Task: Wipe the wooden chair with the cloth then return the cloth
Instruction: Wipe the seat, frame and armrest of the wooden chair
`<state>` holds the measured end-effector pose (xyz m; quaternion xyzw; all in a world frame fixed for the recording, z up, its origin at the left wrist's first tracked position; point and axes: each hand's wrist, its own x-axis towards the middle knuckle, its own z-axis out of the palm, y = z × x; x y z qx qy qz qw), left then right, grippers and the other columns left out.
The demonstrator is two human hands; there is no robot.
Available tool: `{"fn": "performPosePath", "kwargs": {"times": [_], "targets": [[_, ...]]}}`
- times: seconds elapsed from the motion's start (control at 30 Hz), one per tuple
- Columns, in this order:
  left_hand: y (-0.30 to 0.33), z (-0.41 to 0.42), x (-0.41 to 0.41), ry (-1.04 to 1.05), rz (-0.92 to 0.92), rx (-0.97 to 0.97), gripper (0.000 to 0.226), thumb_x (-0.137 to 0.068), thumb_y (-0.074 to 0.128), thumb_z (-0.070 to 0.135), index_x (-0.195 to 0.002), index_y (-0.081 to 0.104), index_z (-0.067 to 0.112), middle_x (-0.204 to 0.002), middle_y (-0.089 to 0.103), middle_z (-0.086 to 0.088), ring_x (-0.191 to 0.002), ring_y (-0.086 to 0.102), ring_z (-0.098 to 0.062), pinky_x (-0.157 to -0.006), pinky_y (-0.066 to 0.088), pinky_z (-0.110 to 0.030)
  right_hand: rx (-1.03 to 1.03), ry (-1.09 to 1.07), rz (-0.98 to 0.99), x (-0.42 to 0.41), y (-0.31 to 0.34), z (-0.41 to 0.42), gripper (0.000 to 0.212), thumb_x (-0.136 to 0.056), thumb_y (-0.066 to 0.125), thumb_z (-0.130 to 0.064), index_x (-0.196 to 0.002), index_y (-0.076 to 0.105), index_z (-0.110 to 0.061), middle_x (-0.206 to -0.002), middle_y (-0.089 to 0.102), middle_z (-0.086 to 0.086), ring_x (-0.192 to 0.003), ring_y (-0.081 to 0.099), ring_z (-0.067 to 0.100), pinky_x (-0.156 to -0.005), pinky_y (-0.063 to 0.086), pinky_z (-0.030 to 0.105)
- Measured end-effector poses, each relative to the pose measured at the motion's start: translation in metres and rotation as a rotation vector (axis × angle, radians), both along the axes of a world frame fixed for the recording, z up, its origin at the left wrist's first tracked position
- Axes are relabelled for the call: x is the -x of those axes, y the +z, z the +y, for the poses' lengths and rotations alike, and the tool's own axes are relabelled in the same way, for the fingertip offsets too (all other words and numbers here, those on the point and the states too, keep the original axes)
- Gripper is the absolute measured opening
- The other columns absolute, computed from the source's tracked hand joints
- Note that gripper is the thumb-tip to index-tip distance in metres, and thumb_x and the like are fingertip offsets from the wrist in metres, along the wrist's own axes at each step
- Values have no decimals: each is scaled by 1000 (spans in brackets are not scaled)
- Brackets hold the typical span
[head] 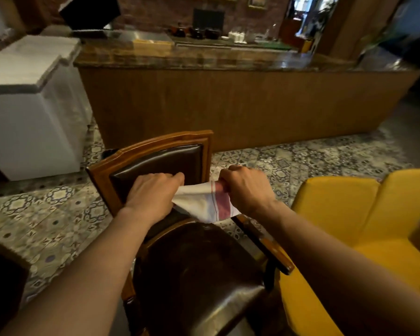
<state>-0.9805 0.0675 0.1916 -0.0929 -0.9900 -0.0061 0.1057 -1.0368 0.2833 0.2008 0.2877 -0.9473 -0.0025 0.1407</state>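
Note:
A wooden chair point(153, 146) with a dark brown leather seat and padded back stands right in front of me, its back facing away. A white cloth point(199, 202) with red stripes is stretched between both hands, just above the seat's rear edge. My left hand point(153, 192) pinches the cloth's left corner in front of the padded backrest. My right hand point(247, 187) is fisted around the cloth's right end, just past the chair's right side and above its wooden armrest point(274, 251).
A yellow upholstered armchair point(349, 214) stands close on the right. A long wooden counter point(228, 103) with a dark stone top runs across behind the chair. A white chest unit point(29, 117) stands at the left. The floor is patterned tile point(58, 214).

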Motion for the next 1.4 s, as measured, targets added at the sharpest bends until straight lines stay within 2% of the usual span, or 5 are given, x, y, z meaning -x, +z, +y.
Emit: {"fn": "performPosePath", "kwargs": {"times": [0.1, 0.33, 0.67, 1.17, 1.4], "targets": [[-3, 52, 16, -79, -12, -1, 34, -81, 74, 17, -101, 50, 30, -88, 65, 6, -84, 67, -22, -67, 51, -39, 5, -102, -16, 0, -5, 52, 8, -86, 65, -18, -93, 63, -22, -85, 64, 0, -70, 63, 28, -54, 35, 33], [-29, 140, 49, -156, -33, 51, 36, -80, 71, 18, -108, 52, 31, -96, 69, 5, -90, 68, -27, -63, 35, -35, 18, -184, -69, 9, -33, 144, 4, -90, 61, -22, -95, 61, -22, -88, 64, 0, -74, 62, 26, -55, 38, 33], [-84, 251, 89, -125, -79, 93, 42, -78, 67, 9, -112, 52, 29, -96, 69, 4, -88, 68, -25, -64, 38, -35, 31, -241, -164, 47, -99, 249, 16, -86, 65, -18, -100, 60, -22, -94, 66, 0, -77, 66, 30, -53, 43, 33], [-220, 291, 111, 52, -189, -43, 50, -78, 75, 16, -120, 49, 25, -109, 65, 2, -99, 65, -24, -72, 51, -40, 94, -240, -195, 74, -218, 264, 26, -81, 72, -17, -104, 59, -17, -101, 70, 5, -88, 63, 31, -63, 44, 34], [-297, 293, 124, 23, -275, -44, 50, -85, 68, 20, -125, 39, 27, -119, 56, 1, -107, 58, -20, -80, 52, -36, 77, -156, -440, 78, -294, 259, 45, -86, 65, -36, -126, 50, -23, -117, 62, 3, -102, 53, 26, -80, 47, 37]]}}
